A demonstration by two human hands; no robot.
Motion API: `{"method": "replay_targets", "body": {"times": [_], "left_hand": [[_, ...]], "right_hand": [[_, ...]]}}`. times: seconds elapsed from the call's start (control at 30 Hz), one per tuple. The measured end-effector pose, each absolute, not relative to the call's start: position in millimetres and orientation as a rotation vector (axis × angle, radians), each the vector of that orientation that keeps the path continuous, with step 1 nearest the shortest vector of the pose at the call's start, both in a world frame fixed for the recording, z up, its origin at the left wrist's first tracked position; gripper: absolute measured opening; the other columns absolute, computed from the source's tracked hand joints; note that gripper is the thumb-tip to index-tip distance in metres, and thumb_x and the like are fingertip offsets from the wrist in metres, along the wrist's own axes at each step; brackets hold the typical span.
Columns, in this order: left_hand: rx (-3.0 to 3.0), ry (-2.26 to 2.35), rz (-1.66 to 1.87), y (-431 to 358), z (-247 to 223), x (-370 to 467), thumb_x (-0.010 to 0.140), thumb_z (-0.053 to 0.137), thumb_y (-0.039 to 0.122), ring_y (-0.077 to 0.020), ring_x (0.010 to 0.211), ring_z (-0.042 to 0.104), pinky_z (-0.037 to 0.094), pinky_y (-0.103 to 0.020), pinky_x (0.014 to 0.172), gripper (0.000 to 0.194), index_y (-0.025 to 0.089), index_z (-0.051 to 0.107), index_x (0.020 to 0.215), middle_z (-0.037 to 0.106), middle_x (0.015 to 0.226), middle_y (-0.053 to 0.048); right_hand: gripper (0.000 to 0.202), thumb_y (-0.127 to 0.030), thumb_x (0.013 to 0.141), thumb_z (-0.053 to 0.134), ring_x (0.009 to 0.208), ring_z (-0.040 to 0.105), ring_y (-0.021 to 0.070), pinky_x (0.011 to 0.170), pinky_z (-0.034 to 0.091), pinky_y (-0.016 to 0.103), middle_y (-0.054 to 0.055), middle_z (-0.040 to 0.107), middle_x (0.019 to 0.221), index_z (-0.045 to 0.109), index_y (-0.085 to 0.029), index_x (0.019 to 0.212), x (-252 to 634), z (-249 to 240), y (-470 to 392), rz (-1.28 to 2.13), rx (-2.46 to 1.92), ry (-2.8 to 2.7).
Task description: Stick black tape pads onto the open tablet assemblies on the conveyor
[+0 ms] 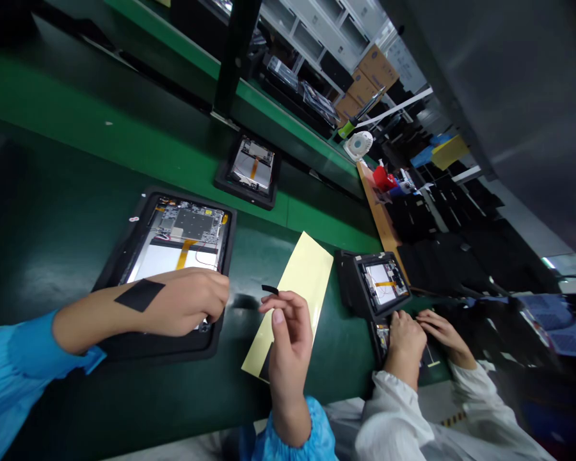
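Observation:
My left hand (192, 299) is over the lower right part of an opened tablet (196, 225) in a black tray (228, 246). Its fingers are curled together, and whatever they hold is hidden. A black square patch (140, 295) lies on my left wrist. My right hand (292, 342) is raised, palm up, over a pale yellow backing sheet (312, 262). A short strip of black tape (269, 289) sticks out from its bent fingertips. Part of a black piece (267, 363) shows on the sheet beside that hand.
A second opened tablet (254, 165) sits in a black tray farther back. To the right, a co-worker's hands (406, 339) work near another opened tablet (384, 282) propped on a black block. A small white fan (358, 146) stands at the back, beside a wooden edge (379, 211).

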State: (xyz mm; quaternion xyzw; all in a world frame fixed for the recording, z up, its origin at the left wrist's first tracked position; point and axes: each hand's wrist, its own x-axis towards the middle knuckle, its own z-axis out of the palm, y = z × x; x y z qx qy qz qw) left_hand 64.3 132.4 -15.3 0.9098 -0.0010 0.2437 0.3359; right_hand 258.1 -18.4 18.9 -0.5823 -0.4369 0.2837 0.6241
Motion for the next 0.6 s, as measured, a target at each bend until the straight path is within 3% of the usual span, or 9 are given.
{"method": "replay_targets", "body": {"times": [0.2,0.37,0.6], "left_hand": [[2.425,0.125,0.623,142.7,-10.3,62.3,0.097,0.030,0.012,-0.0088,0.077,0.058,0.050,-0.026,0.070,0.044,0.017,0.067,0.074,0.062,0.074,0.004],[2.480,0.172,0.586,146.6,-12.9,67.2,0.095,0.022,0.016,-0.0081,0.076,0.055,0.049,-0.028,0.070,0.053,0.017,0.071,0.073,0.060,0.070,0.004],[2.607,0.119,0.497,165.8,-18.4,67.9,0.091,0.041,0.019,-0.0162,0.083,0.060,0.054,-0.036,0.081,0.035,0.026,0.069,0.071,0.070,0.074,-0.001]], "right_hand": [[0.020,-0.044,0.112,0.073,0.092,0.079,0.0197,0.090,0.059,0.035,-0.001,0.082,0.092,0.071,-0.027,0.123,250.9,19.4,-17.8,0.702,-1.322,-1.028],[0.020,-0.044,0.114,0.071,0.095,0.078,0.0175,0.094,0.058,0.033,-0.002,0.082,0.095,0.070,-0.029,0.127,248.1,17.2,-18.6,0.732,-1.315,-1.057],[0.023,-0.045,0.112,0.072,0.096,0.079,0.0197,0.097,0.058,0.035,0.000,0.083,0.096,0.070,-0.027,0.126,247.6,15.3,-19.7,0.769,-1.368,-1.066]]}}
